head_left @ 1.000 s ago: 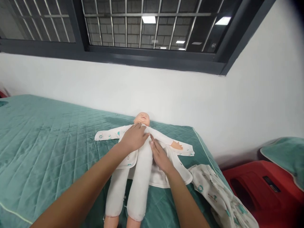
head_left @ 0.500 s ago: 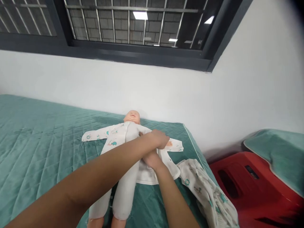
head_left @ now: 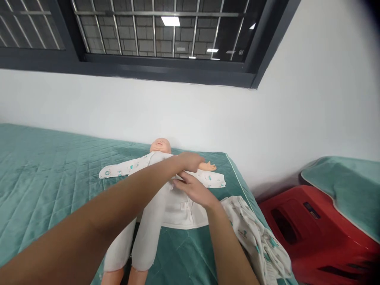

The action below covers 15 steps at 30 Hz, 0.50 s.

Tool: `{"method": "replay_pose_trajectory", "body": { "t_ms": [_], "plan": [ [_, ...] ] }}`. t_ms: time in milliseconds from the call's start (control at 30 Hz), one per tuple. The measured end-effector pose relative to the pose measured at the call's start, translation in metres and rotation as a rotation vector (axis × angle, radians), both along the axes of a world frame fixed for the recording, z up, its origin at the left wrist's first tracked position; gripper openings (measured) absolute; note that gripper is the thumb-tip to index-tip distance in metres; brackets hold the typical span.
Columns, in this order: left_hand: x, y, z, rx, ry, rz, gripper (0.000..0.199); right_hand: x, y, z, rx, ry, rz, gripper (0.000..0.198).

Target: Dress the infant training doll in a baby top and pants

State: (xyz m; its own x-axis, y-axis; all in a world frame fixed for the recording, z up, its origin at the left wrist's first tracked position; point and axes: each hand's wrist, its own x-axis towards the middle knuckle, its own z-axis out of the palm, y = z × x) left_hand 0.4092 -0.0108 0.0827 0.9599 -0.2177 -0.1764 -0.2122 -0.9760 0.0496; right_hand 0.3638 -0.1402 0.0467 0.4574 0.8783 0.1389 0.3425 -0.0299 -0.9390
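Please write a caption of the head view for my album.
Left hand holds a doll's arm, right hand close by, above a white garment on green quilted cover.

wall [head_left: 124, 107] and barred window [head_left: 145, 37] mark an indoor room.

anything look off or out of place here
Yes: the doll's arm extends bare from the left hand, beside the printed sleeve rather than inside it, so the white top looks only partly on. A patterned garment also lies bunched near the edge of the green cover.
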Motion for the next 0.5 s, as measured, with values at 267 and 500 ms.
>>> {"method": "replay_pose_trajectory", "body": {
  "t_ms": [267, 500],
  "plan": [
    [-0.02, 0.009, -0.012, -0.103, -0.166, 0.008, 0.029, 0.057, -0.032, -0.029, -0.39, -0.198, -0.604, 0.031],
    [-0.02, 0.013, -0.015, -0.085, -0.159, 0.005, 0.03, 0.078, -0.019, -0.054, -0.419, -0.286, -0.75, 0.02]
  ]
}}
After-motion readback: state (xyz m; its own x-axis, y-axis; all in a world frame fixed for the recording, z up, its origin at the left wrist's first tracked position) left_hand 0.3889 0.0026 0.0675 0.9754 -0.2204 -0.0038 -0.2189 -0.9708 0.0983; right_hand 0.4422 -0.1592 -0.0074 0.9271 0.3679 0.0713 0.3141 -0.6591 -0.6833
